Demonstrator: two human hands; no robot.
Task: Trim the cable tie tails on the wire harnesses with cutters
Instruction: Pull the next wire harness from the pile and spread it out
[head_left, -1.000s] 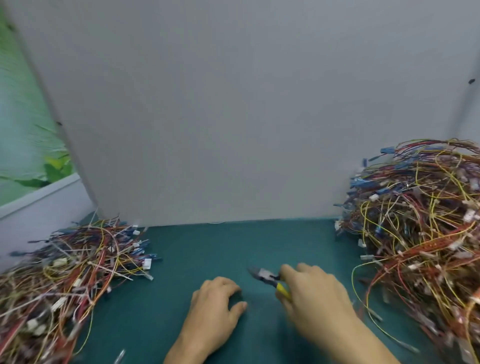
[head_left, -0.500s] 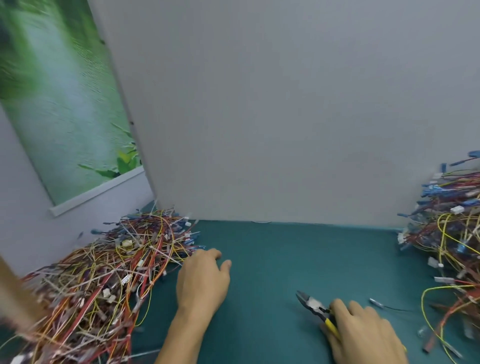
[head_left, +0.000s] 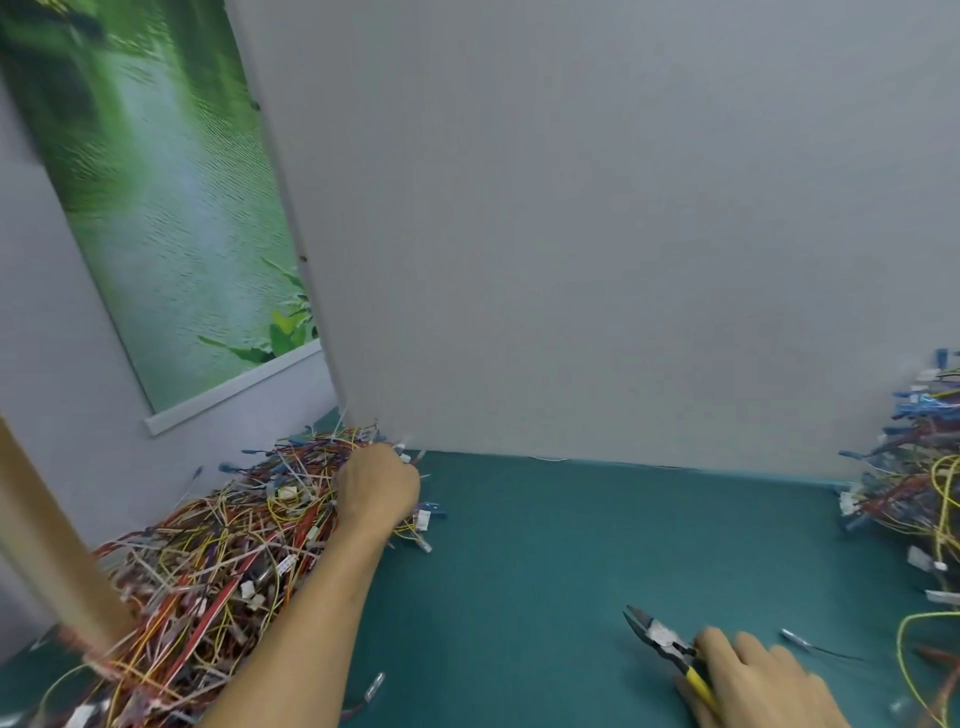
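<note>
A big heap of multicoloured wire harnesses (head_left: 218, 561) lies on the left of the teal table (head_left: 545, 561). My left hand (head_left: 376, 493) reaches into the far right end of that heap, fingers curled down among the wires; whether it grips one is hidden. My right hand (head_left: 753, 680) rests on the table at the lower right and holds yellow-handled cutters (head_left: 662, 642), jaws slightly apart and pointing up-left. A second harness heap (head_left: 919, 467) sits at the right edge.
A grey partition panel (head_left: 597, 234) stands along the table's back edge. A tan post (head_left: 47, 545) rises at the far left. A green poster (head_left: 156, 197) hangs on the wall. Small loose connectors (head_left: 374, 686) and a wire piece (head_left: 810, 644) lie on the mat.
The view has swung left. My left hand moved from the table's middle up and left into the left harness heap. My right hand keeps the cutters low on the right.
</note>
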